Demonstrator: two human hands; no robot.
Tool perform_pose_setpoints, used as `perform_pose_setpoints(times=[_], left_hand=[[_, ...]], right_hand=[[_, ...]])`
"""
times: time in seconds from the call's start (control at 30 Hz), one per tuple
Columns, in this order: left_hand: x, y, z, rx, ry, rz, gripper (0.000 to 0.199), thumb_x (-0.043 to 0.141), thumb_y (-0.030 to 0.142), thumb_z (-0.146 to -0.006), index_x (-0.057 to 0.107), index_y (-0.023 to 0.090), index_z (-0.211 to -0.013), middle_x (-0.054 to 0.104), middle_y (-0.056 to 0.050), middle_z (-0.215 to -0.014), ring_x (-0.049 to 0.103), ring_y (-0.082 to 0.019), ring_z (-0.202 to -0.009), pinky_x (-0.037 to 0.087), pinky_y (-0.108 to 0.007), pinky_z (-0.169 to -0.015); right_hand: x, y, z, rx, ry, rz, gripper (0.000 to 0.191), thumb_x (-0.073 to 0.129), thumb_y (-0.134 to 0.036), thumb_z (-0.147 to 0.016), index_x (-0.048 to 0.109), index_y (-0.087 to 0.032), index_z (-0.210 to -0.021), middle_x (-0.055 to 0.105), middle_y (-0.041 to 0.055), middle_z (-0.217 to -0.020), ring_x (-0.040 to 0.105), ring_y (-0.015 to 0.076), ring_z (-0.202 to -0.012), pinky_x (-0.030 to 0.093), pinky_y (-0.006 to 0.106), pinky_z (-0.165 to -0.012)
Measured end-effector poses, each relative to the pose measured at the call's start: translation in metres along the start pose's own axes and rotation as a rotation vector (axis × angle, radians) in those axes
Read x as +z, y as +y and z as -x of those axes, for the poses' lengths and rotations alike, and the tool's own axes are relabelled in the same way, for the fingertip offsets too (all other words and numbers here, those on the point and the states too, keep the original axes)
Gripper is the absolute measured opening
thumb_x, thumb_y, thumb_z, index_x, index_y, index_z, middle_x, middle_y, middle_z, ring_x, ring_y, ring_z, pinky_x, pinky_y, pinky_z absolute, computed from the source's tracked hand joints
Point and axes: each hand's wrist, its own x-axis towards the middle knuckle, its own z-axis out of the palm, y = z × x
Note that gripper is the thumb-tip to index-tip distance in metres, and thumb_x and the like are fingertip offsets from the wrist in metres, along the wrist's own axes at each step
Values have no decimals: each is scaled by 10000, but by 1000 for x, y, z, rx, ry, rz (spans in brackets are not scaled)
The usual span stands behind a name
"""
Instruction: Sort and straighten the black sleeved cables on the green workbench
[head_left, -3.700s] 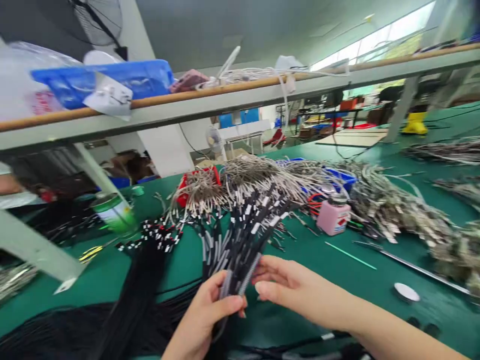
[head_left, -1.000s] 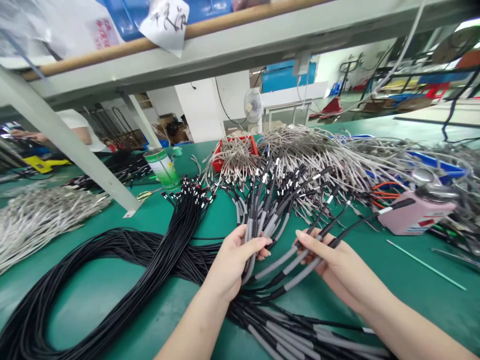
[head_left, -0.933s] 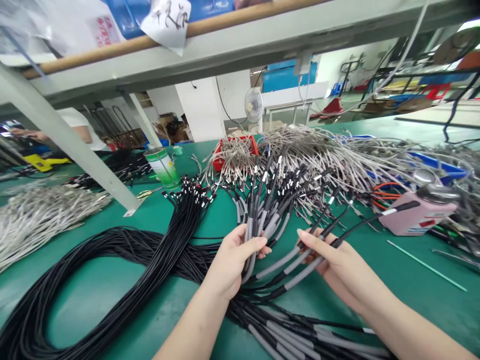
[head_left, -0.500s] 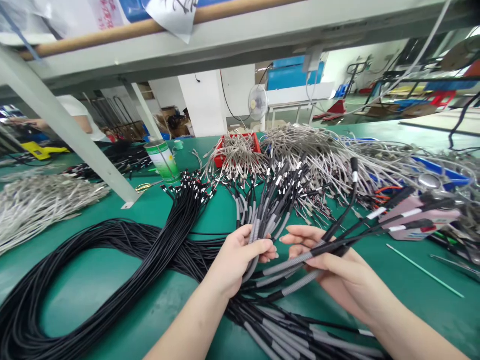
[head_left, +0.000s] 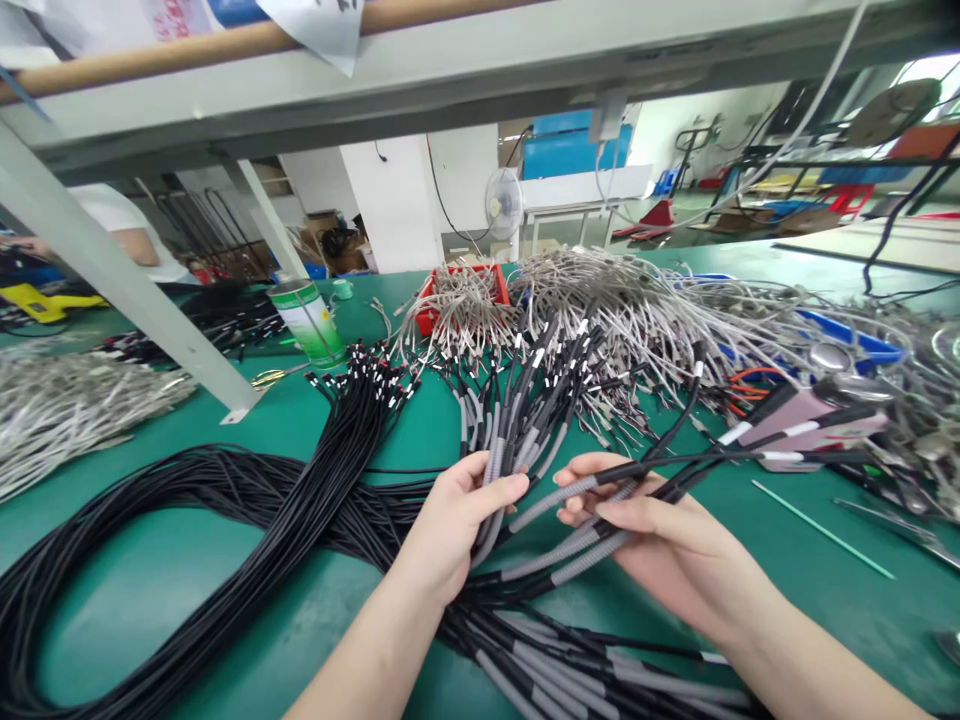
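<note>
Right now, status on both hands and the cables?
Left hand gripping upright bundle of black grey-sleeved cables. Right hand pinching a few separated cables. Pink bottle just behind.

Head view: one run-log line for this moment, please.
left hand: grips cable bundle | right hand: holds a few cables pulled aside | table: green, black cable coil at left | pink bottle at right

Green can, red tray

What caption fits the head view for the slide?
Left hand grips a fanned bunch of black grey-sleeved cables while right hand holds a few separated ones above the green table.
</note>
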Motion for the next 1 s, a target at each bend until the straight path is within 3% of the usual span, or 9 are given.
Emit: perform_pose_setpoints(times=[0.2, 0.33, 0.5, 0.6, 0.73, 0.93, 1.0], left_hand=[[0, 0, 1, -21, -22, -4, 274, 832, 241, -611, 699, 141, -828, 644, 6, -766, 522, -95, -711, 387, -207, -690], [0, -1, -1, -38, -25, -19, 290, 841, 244, -594, 702, 135, -824, 647, 4, -760, 532, -100, -723, 387, -212, -708], [-1, -3, -1, -46, -33, -51, 294, 836, 261, -611, 702, 148, -847, 660, 5, -776, 557, -111, -748, 393, -220, -733], [-1, -4, 1, -43, -62, -72, 275, 830, 271, -625, 704, 163, -843, 663, 14, -779, 553, -104, -735, 393, -213, -717], [4, -5, 3, -50, -146, -127, 262, 837, 271, -611, 720, 172, -824, 659, 16, -751, 551, -114, -713, 398, -223, -695], [7, -7, 4, 11, -204, -302, 192, 804, 271, -663, 739, 182, -820, 580, 22, -765, 503, -127, -737, 363, -240, -699], [7, -6, 4, 45, -215, -370, 152, 782, 287, -697, 746, 181, -800, 547, 19, -773, 483, -131, -749, 341, -245, -700]], right_hand=[[0, 6, -3, -47, 82, 56, 163, 746, -284, -764, 710, -217, -909, 676, 0, -810, 622, 125, -736, 486, 266, -757], [-5, 11, -8, -61, 105, 102, 187, 776, -329, -736, 677, -183, -799, 596, -14, -621, 608, 133, -661, 459, 253, -671], [-4, 12, -6, -69, 122, 104, 235, 802, -342, -700, 635, -176, -706, 546, -28, -568, 583, 129, -620, 445, 259, -649], [0, 11, -3, -67, 136, 74, 260, 820, -340, -669, 662, -208, -828, 576, -37, -647, 567, 122, -639, 449, 268, -655], [3, 12, -2, -65, 162, 34, 459, 824, -353, -659, 658, -269, -1078, 634, -32, -814, 605, 150, -781, 464, 320, -783], [1, 14, -9, -109, 189, 1, 298, 828, -343, -658, 708, -212, -897, 697, 13, -908, 620, 197, -938, 439, 342, -915], [0, 14, -10, -114, 186, -24, 307, 823, -341, -664, 710, -213, -920, 706, 18, -932, 624, 203, -954, 436, 357, -946]])
